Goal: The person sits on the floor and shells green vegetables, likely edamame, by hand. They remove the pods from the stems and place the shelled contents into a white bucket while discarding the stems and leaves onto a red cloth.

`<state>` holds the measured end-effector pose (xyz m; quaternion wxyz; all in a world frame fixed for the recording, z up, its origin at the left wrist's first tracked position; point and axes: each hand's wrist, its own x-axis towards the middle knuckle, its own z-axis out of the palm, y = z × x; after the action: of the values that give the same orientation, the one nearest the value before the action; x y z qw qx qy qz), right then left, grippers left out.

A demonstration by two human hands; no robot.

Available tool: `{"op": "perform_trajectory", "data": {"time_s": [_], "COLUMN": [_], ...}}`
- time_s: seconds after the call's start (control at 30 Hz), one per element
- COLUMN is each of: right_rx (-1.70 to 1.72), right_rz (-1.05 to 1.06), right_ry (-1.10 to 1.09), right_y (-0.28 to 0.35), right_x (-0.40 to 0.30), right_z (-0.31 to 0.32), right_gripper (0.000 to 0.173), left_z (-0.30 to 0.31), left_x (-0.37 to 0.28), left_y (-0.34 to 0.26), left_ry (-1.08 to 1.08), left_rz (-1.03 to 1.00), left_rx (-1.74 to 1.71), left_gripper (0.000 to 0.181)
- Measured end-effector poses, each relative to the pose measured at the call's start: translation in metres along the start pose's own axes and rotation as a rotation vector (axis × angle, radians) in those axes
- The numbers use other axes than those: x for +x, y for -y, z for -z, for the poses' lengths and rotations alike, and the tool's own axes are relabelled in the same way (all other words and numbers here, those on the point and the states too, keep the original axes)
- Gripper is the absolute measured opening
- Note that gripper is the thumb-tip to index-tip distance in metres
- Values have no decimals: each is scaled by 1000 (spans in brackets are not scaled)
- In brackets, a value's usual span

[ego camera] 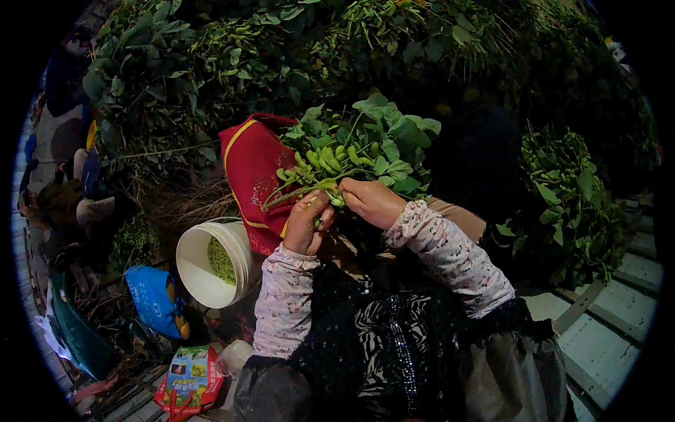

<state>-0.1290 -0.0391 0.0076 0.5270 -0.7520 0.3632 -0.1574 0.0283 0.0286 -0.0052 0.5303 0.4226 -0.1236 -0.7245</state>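
Observation:
A cut soybean stalk [287, 199] with plump green pods [329, 158] and broad leaves [408, 129] lies across my lap, over a red cloth with yellow trim [263, 174]. Curled around some green pods beside the stalk's bare end is my left hand [308, 224]. My right hand [372, 203] pinches at the pods just beside the left fingertips; its fingertips are partly hidden. To the left, a tilted white plastic bucket [203, 285] holds small green beans [221, 261].
Heaped soybean plants [237, 58] stretch across the far side, with another pile [575, 205] at right. A blue packet [153, 300] and a red printed bag [190, 380] stand near the bucket. Slatted boards [601, 327] show at lower right.

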Motion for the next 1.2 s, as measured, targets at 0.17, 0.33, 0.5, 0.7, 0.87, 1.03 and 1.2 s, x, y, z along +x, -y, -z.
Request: {"op": "perform_trajectory", "data": {"time_s": [0.17,0.33,0.5,0.7,0.87,1.03,1.2], "right_rx": [-144,-275,-354,-381,-2,288,270], "right_rz": [-18,-36,106,138,115,-21,-35], "right_ry": [-12,-160,-257,-233,-372,-399,-382], "right_y": [5,36,41,19,14,-5,3], "right_x": [-4,5,32,58,52,42,25], "right_z": [-2,4,-13,-30,-24,-12,-13], "right_gripper": [19,22,23,22,18,15,16], "left_z": [13,10,10,-2,14,-4,-17], "left_x": [3,-1,5,-8,-10,-22,-16], "left_y": [9,9,18,10,12,4,11], "left_ry": [18,-105,-267,-237,-59,216,-84], "left_rz": [6,21,79,88,131,313,42], "left_rx": [-25,9,-94,-30,-12,146,66], "left_gripper": [9,11,13,15,18,18,16]}}
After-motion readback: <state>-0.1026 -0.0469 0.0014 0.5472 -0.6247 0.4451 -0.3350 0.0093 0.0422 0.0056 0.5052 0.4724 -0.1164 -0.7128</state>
